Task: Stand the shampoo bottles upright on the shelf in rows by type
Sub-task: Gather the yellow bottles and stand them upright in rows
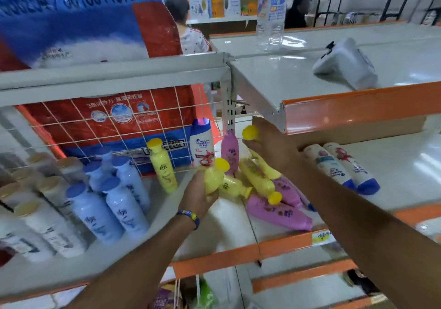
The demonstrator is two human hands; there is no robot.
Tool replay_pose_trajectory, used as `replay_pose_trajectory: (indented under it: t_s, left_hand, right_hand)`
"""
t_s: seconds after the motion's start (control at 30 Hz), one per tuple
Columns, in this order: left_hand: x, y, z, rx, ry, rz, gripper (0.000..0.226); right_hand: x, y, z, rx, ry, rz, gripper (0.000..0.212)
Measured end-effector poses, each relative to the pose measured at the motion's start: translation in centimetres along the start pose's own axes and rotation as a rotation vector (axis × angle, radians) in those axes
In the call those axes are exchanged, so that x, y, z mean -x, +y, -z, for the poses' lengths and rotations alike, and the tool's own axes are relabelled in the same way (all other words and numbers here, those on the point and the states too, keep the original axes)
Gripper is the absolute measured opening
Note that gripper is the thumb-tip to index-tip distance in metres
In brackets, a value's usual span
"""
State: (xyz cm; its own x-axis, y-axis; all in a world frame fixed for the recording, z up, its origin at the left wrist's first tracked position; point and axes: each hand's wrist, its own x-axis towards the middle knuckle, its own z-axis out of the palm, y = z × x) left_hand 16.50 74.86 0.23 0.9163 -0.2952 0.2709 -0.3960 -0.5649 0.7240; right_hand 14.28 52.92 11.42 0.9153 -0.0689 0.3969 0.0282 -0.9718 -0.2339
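Observation:
My left hand (199, 195) grips a yellow shampoo bottle (216, 175) just above the white shelf (224, 234). My right hand (269, 146) holds a second yellow bottle (251, 133) by its neck, raised under the upper shelf. One yellow bottle (163, 165) stands upright near the wire back. A white Head & Shoulders bottle (202, 145) and a pink bottle (229, 151) stand behind my hands. More yellow bottles (257, 178) and pink bottles (279, 212) lie in a heap on the shelf. Several blue bottles (112, 196) stand in rows at the left.
Two white bottles with blue caps (343, 168) lie on the right part of the shelf. White bottles (40, 222) stand at far left. A large red and blue bag (114, 118) sits behind the wire grid. The upper shelf (358, 103) overhangs my right hand; a white jug (346, 64) lies on it.

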Motion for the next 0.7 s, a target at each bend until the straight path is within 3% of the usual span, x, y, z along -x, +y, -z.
replay_pose_trajectory:
  t_s: [0.17, 0.3, 0.47, 0.7]
  left_hand:
    - [2.5, -0.5, 3.5, 0.039, 0.051, 0.036, 0.05]
    - [4.2, -1.5, 5.2, 0.07, 0.105, 0.142, 0.051]
    - [6.6, -1.8, 7.4, 0.138, 0.142, 0.176, 0.038]
    - [8.5, -2.9, 8.4, 0.085, 0.24, 0.299, 0.03]
  right_hand:
    - [-0.9, -4.7, -0.6, -0.238, 0.133, 0.061, 0.033]
    - [-1.5, -8.1, -1.9, -0.501, 0.041, 0.024, 0.03]
    - [-1.5, -11.2, -4.0, -0.726, -0.07, -0.051, 0.03]
    - [-1.5, -14.6, -7.3, -0.798, -0.208, 0.033, 0.022]
